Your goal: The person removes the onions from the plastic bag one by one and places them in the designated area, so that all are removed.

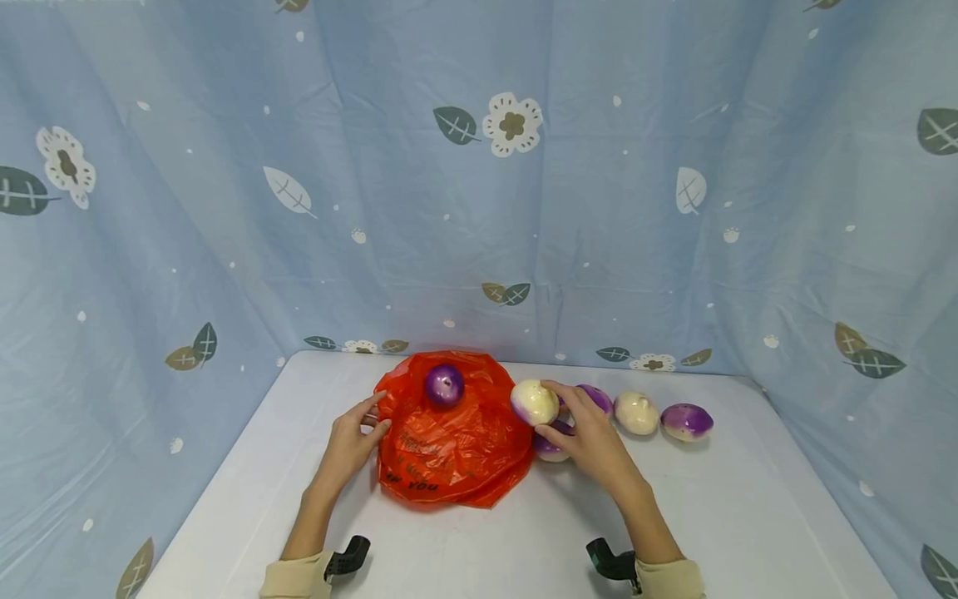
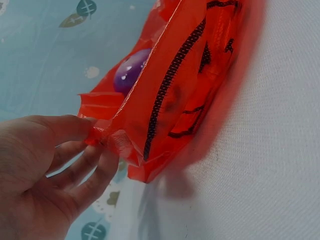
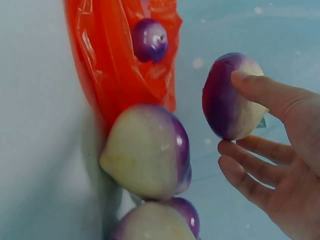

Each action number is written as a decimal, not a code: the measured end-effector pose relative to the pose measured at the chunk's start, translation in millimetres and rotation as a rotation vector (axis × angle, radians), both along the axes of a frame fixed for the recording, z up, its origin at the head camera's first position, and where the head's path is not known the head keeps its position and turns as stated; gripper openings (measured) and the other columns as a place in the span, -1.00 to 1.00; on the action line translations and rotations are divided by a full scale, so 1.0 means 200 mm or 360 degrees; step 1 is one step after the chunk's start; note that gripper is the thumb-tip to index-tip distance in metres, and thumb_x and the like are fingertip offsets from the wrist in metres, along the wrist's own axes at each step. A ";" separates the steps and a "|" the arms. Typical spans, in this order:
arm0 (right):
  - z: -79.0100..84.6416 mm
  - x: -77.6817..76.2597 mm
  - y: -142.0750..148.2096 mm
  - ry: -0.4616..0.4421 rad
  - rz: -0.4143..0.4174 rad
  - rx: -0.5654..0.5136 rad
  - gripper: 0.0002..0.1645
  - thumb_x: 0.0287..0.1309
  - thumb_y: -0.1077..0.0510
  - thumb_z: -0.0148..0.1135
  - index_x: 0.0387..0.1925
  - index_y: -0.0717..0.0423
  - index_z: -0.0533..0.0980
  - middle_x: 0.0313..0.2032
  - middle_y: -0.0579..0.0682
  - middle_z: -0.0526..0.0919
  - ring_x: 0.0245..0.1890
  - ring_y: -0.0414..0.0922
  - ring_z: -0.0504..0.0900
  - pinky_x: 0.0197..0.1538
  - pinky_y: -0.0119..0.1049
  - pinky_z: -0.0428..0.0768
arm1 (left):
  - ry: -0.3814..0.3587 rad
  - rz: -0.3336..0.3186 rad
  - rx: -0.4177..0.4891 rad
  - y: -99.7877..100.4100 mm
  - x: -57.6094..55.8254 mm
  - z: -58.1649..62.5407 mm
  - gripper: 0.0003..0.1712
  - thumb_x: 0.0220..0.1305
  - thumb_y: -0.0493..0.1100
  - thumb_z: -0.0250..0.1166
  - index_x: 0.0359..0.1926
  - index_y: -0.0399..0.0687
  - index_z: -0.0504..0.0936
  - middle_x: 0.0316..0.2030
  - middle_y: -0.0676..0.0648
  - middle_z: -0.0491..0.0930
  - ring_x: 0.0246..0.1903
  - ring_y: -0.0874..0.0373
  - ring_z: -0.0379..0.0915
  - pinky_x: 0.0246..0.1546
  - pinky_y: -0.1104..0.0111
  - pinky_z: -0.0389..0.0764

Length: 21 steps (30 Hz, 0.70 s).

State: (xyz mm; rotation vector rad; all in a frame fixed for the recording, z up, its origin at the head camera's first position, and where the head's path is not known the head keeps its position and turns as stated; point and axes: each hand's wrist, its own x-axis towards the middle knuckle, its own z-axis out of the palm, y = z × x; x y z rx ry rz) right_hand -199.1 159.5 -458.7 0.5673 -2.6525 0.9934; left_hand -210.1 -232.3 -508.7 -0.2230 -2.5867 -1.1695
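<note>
A red plastic bag [image 1: 456, 449] with black print lies on the table, a purple turnip [image 1: 444, 385] resting in its opening. At the bag's left edge, my left hand [image 1: 350, 441] pinches the plastic between thumb and fingers, as the left wrist view shows. My right hand [image 1: 591, 437] holds a white and purple turnip [image 3: 232, 95] between thumb and fingertips, raised beside the bag's right edge. Under that hand sits another turnip [image 3: 147, 150], close against the bag. In the head view the right hand partly hides this lower turnip.
Right of the bag, a row of turnips runs along the back of the white table [image 1: 741, 482]: a purple one [image 1: 596, 399], a white one [image 1: 636, 413] and a purple-topped one [image 1: 687, 423]. A blue patterned curtain [image 1: 419, 233] encloses the table's back and sides.
</note>
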 end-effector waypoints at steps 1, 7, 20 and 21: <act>0.00 0.00 0.01 0.0007 -0.0003 0.0001 -0.18 0.03 -0.01 0.48 0.32 -0.21 0.34 0.02 -0.09 0.56 -0.08 -0.10 0.60 0.00 -0.14 0.68 | -0.0004 0.0001 0.0001 0.00 0.00 0.00 -0.39 0.17 -0.34 0.39 0.27 -0.21 0.50 -0.26 -0.18 0.67 -0.26 -0.02 0.66 -0.34 0.47 0.64; 0.00 0.01 0.07 0.0045 -0.0009 -0.0017 -0.18 0.02 0.01 0.49 0.32 -0.14 0.36 0.03 -0.03 0.55 -0.06 -0.05 0.64 0.00 -0.14 0.68 | -0.0017 0.0002 0.0004 0.00 0.00 0.00 -0.39 0.17 -0.34 0.39 0.27 -0.20 0.49 -0.24 -0.18 0.67 -0.26 -0.02 0.66 -0.32 0.46 0.64; -0.02 0.06 0.19 0.0097 -0.0075 -0.0028 -0.15 0.01 0.03 0.50 0.34 -0.12 0.34 0.12 0.04 0.53 -0.08 -0.06 0.66 -0.24 -0.20 0.70 | -0.0015 -0.0020 0.0034 0.00 0.01 0.01 -0.39 0.17 -0.34 0.38 0.28 -0.20 0.49 -0.24 -0.18 0.67 -0.26 -0.02 0.66 -0.37 0.50 0.62; -0.02 0.06 0.20 0.0100 -0.0082 -0.0028 -0.15 0.01 0.03 0.50 0.34 -0.12 0.34 0.10 0.04 0.54 -0.08 -0.06 0.65 -0.25 -0.21 0.70 | -0.0011 -0.0021 0.0039 0.00 0.01 0.00 -0.39 0.17 -0.34 0.38 0.28 -0.21 0.49 -0.24 -0.18 0.67 -0.26 -0.02 0.66 -0.37 0.49 0.62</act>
